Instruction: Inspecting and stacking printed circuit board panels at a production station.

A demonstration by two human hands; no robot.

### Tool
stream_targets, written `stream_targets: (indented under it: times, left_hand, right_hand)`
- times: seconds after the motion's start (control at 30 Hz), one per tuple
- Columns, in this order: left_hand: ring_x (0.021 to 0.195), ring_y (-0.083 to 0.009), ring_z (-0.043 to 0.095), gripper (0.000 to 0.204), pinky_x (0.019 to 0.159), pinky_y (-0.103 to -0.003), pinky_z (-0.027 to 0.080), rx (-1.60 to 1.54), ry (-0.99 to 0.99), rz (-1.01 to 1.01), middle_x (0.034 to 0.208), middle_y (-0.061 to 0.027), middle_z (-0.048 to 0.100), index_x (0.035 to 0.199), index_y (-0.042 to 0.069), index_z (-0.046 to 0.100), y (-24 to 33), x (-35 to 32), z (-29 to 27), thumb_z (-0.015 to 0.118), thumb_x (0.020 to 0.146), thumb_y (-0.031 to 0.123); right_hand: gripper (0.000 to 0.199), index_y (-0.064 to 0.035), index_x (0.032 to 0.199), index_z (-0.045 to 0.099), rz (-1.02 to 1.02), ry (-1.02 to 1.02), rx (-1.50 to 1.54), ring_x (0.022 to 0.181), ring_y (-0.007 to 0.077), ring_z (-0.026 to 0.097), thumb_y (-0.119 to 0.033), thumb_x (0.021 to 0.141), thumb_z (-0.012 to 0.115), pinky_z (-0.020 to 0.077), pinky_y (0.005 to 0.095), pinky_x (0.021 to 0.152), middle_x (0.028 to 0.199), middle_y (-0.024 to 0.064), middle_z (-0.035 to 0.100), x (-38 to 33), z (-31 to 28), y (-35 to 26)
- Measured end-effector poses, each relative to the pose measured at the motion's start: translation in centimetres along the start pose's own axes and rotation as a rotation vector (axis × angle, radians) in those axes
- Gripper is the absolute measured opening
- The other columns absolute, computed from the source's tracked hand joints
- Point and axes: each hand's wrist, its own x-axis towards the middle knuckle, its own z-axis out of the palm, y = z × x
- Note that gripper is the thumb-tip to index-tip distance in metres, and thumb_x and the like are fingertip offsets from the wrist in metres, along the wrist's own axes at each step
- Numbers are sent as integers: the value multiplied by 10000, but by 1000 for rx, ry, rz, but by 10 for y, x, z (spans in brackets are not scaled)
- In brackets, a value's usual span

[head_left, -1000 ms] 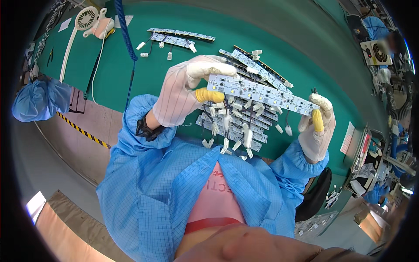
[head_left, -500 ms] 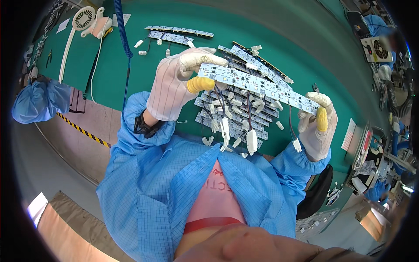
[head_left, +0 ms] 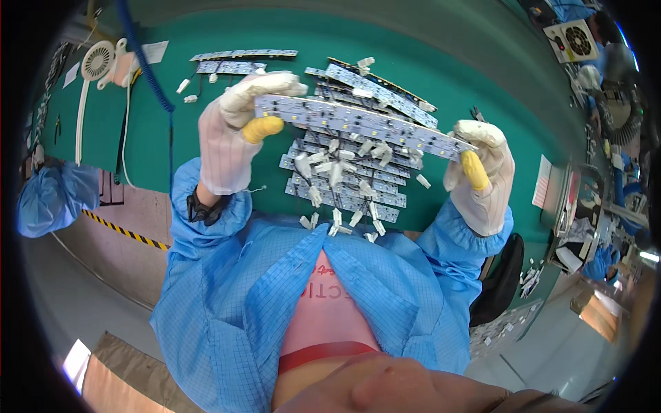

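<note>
I hold a long white LED strip board (head_left: 358,122) level above the green table (head_left: 227,34), one end in each hand. My left hand (head_left: 234,138), in a white glove with a yellow thumb cot, pinches its left end. My right hand (head_left: 482,175), gloved the same way, grips its right end. Beneath the strip lies a pile of similar LED boards (head_left: 344,182) with white connectors and short wires hanging off them.
More strip boards (head_left: 241,60) lie at the table's far side. A white fan (head_left: 98,62) and a blue coiled hose (head_left: 144,58) are at the far left. A black chair (head_left: 499,279) stands at my right; a person in blue (head_left: 48,199) is at left.
Both hands have lifted the strip board slightly up and away from my body, keeping hold of its ends. The pile below has not moved.
</note>
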Motion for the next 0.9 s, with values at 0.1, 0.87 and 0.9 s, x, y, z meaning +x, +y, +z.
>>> stream_targets:
  times: [0.1, 0.87, 0.9]
  left_hand:
    - [987, -197, 606, 578, 886, -299, 459, 80, 39, -66, 1069, -162, 631, 1176, -55, 538, 3, -2, -2, 691, 792, 349]
    - [850, -128, 629, 602, 801, -256, 474, 428, 79, -155, 942, -80, 682, 1112, 11, 620, 4, 6, -7, 490, 880, 551]
    - [850, -128, 629, 602, 801, -256, 474, 425, 76, -155, 942, -80, 682, 1112, 11, 620, 4, 7, -7, 490, 880, 551]
  right_hand:
    - [653, 49, 1136, 502, 49, 1, -50, 498, 82, 533, -419, 747, 741, 391, 179, 452, 829, 139, 647, 2, 2, -3]
    - [490, 28, 1145, 512, -9, -171, 62, 571, 107, 592, -323, 839, 664, 458, 197, 501, 873, 130, 643, 1, 0, 0]
    - [490, 28, 1145, 512, -9, -167, 61, 571, 107, 592, -323, 839, 664, 458, 197, 501, 873, 130, 643, 0, 0, -1]
